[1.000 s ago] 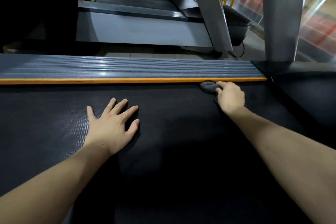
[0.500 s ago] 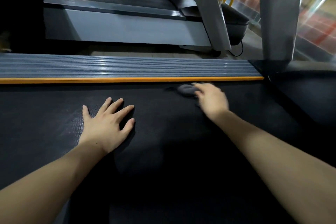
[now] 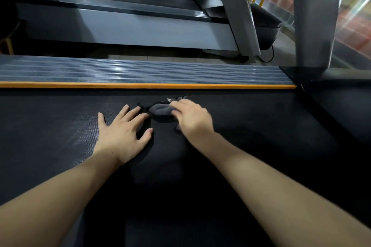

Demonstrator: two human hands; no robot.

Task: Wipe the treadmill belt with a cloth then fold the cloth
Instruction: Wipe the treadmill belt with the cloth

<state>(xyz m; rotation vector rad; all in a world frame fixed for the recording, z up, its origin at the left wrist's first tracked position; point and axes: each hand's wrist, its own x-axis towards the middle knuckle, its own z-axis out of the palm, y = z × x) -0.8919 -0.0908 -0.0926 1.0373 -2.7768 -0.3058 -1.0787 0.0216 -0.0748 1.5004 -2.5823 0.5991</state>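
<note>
My right hand (image 3: 192,118) presses the bunched cloth (image 3: 160,110) on the belt (image 3: 261,136), left hand (image 3: 122,130) fingers spread flat — wiping underway, I judge, folding not yet begun.

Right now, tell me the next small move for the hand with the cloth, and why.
Probably sweep the right hand back toward the near edge of the belt. It presses the bunched grey cloth down close to the orange strip, right beside the flat left hand, and the belt nearer the person looks unwiped.

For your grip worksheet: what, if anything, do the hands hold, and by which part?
The right hand holds the bunched grey cloth by its right end, on the treadmill belt. The left hand rests flat, holding nothing.
</note>
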